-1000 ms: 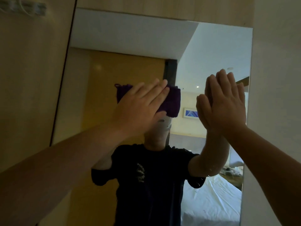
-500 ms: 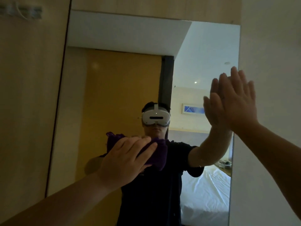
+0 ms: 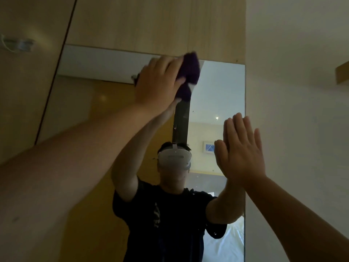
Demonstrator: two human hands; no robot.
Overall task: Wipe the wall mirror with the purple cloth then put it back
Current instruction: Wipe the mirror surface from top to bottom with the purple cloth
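Note:
The tall wall mirror [image 3: 217, 87] is set in a wooden panel in front of me. My left hand [image 3: 158, 86] is raised to the mirror's top edge and presses the purple cloth [image 3: 190, 70] flat against the glass. The cloth bunches out to the right of my fingers. My right hand [image 3: 241, 154] rests flat, fingers straight, on the glass near the mirror's right edge. Its reflection meets it palm to palm. Most of the cloth is hidden under my left hand.
Light wooden panelling [image 3: 154, 23] runs above and left of the mirror. A white wall [image 3: 294, 114] stands to the right, with a small wooden shelf corner [image 3: 342, 74] high up. A pale fitting [image 3: 18, 45] hangs on the left panel.
My left hand has carried the cloth from chest height up to the mirror's top edge. My right hand has stayed flat near the right edge. The camera has tilted upward.

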